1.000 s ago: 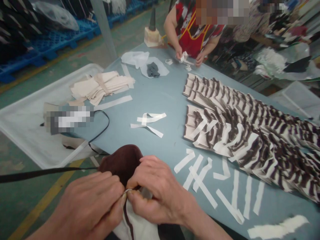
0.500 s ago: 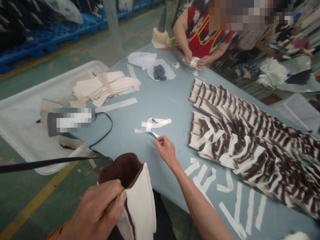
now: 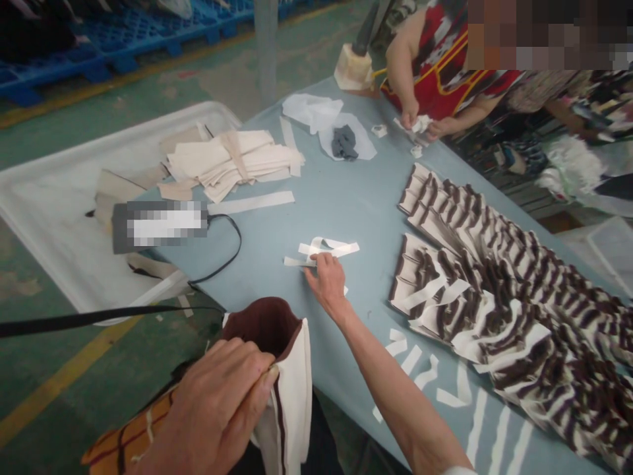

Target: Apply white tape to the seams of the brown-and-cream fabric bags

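Note:
My left hand (image 3: pixel 217 396) is closed on the edge of a tube-shaped cream fabric upper (image 3: pixel 291 389) with a brown lining. The upper's mouth faces up, and a dark stripe runs down its seam. Beyond it, my right hand (image 3: pixel 327 278) reaches over the table, fingers bent down onto a small pile of white strips (image 3: pixel 341 249). Its thumb and forefinger look a little apart at the strip lying nearest. One strip's end shows to the right of the hand; its middle is hidden beneath it.
Rows of cream and brown uppers (image 3: pixel 455 264) and loose white strips (image 3: pixel 477 422) occupy the right side. A tied cream fabric bundle (image 3: pixel 232 158) lies at the left, beside a white tray (image 3: pixel 30 191). A dark strap (image 3: pixel 99 320) crosses the left. Across the table, a co-worker's hands (image 3: pixel 409 113) handle white material.
My right hand has moved from pinching a strip's near end to resting over the pile, its fingers loosened. My left hand still grips the upper. The view has shifted slightly left.

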Action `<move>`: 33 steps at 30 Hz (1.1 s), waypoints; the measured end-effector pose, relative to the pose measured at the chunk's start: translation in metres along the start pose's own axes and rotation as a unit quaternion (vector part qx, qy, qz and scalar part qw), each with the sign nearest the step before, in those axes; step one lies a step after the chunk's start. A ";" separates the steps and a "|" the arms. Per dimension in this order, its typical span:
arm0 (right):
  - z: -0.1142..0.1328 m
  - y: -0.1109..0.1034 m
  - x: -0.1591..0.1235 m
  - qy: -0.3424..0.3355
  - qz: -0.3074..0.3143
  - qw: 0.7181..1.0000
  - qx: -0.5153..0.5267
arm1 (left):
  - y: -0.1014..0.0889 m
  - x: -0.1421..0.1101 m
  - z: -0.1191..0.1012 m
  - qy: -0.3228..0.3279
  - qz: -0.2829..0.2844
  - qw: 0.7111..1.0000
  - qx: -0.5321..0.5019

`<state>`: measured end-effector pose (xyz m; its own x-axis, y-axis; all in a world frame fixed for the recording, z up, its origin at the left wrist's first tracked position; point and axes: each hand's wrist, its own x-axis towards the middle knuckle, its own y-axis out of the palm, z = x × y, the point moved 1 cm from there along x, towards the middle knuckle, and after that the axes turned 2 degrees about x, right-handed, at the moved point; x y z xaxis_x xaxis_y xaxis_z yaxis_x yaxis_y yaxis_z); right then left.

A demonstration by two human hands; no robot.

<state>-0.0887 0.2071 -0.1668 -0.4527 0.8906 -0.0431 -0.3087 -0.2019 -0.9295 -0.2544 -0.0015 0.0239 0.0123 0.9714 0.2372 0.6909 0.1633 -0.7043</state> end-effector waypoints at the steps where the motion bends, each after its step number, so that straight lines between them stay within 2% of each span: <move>1: 0.003 0.001 0.003 -0.012 0.009 1.000 -0.009 | -0.001 0.001 0.000 -0.004 -0.001 1.000 0.001; 6: 0.022 0.008 0.018 -0.045 0.047 0.997 -0.047 | -0.001 0.001 0.002 -0.028 0.005 1.000 -0.014; 10: 0.025 0.008 0.019 -0.047 0.058 0.995 -0.059 | 0.003 -0.008 0.008 -0.050 0.004 0.999 -0.012; 13: 0.025 0.004 0.015 -0.041 0.053 0.996 -0.057 | 0.005 -0.010 0.010 -0.057 -0.005 0.998 -0.010; 18: 0.025 0.001 -0.005 -0.023 0.012 0.999 -0.035 | -0.002 0.005 0.003 -0.021 -0.016 0.999 -0.025; 21: 0.009 -0.001 -0.032 0.017 -0.024 0.999 -0.027 | -0.004 0.011 -0.001 -0.015 -0.027 0.999 -0.021; 26: -0.040 -0.008 -0.070 0.124 -0.068 0.990 -0.018 | -0.001 0.016 -0.006 -0.005 -0.033 0.999 -0.024; 29: -0.052 -0.006 -0.069 0.138 -0.055 0.989 0.009 | 0.001 0.020 -0.012 0.007 -0.036 0.999 -0.019; 33: -0.044 -0.002 -0.046 0.148 -0.019 0.986 0.070 | 0.004 0.023 -0.022 0.020 -0.050 0.999 -0.008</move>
<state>-0.0305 0.1840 -0.1795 -0.1817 0.9742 -0.1341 -0.4430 -0.2029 -0.8733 -0.2350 0.0181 0.0414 -0.0280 0.9427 0.3324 0.7022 0.2553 -0.6646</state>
